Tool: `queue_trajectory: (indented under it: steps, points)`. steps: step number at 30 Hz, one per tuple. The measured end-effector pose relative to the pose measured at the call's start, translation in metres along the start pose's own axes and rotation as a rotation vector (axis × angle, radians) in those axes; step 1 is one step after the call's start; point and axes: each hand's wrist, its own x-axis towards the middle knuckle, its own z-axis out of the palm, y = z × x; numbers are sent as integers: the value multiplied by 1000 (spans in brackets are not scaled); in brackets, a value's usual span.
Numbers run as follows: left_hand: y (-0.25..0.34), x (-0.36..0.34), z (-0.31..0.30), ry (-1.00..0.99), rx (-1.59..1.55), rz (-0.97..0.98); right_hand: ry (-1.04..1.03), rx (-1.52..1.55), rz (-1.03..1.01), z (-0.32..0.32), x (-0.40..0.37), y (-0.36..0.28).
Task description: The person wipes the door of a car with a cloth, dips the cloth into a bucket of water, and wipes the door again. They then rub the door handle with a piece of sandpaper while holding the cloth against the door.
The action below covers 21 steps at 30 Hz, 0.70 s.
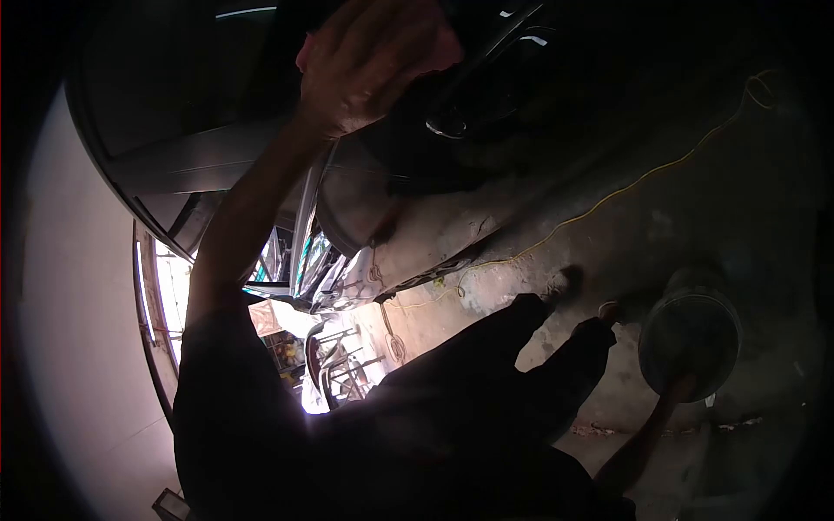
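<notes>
My left hand point(360, 74) is raised at the top of the head view, with a pink cloth point(443, 50) under its palm and fingers. The cloth lies against the dark, glossy body of a car point(234, 95); deep shadow hides the fingertips. Low on the right, my right hand point(683, 387) is at the near rim of a round bucket point(691, 334), its fingers closed there and dim. The bucket's inside is too dark to make out.
A thin yellow cord point(608, 198) runs across the stained concrete floor point(512, 230). My feet stand between the car and the bucket. Bright light comes from the lower left, where chairs or a metal frame point(343, 360) and a coiled cord point(395, 347) show.
</notes>
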Motion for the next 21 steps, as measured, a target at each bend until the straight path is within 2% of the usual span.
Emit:
queue_trajectory:
  steps: [1, 5, 7, 8, 11, 12, 15, 18, 21]
  points:
    - [-1, -1, 3, 31, -7, 3, -43, 41, 72, -23, 17, -13]
    - [-1, -1, 6, 64, -102, -14, -237, -140, 196, -138, 99, -124]
    - [2, 5, -3, 14, -124, -51, -371, -241, 222, -192, 135, -185]
    - [1, 4, -5, 4, -134, -58, -350, -335, 125, -193, 135, -192]
    - [4, 9, -19, -69, -109, -77, 69, 59, -1, -216, 147, -209]
    - [5, 7, -18, -54, -123, -79, 120, 264, 68, -246, 162, -236]
    - [3, 2, -10, 44, -157, -79, 218, 370, 348, -270, 189, -264]
    - [3, 2, -16, 42, -159, -85, 394, 281, 263, -321, 208, -333]
    - [5, 4, -24, 38, -148, -69, 465, 103, 216, -300, 198, -323]
